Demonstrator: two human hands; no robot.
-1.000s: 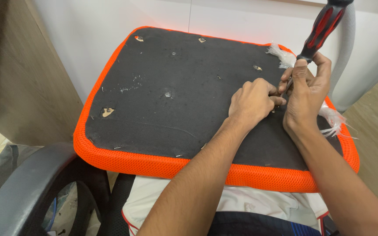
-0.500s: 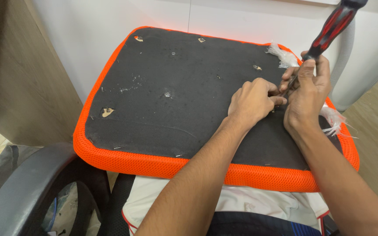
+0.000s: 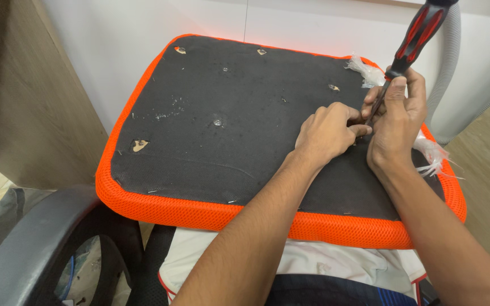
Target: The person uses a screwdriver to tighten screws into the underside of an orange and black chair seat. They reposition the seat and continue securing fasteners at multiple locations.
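Head view shows your right hand (image 3: 395, 122) closed around the shaft of a red and black screwdriver (image 3: 412, 42), which tilts up to the right over an upturned seat cushion (image 3: 199, 124) with orange mesh rim. Your left hand (image 3: 330, 130) is curled, pinching just beside the tip, near the far right corner.

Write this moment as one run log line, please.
left hand: pressing on seat cushion | right hand: gripping screwdriver, tip down at cushion

Upturned seat cushion (image 3: 211, 147) resting, apparently, on lap.
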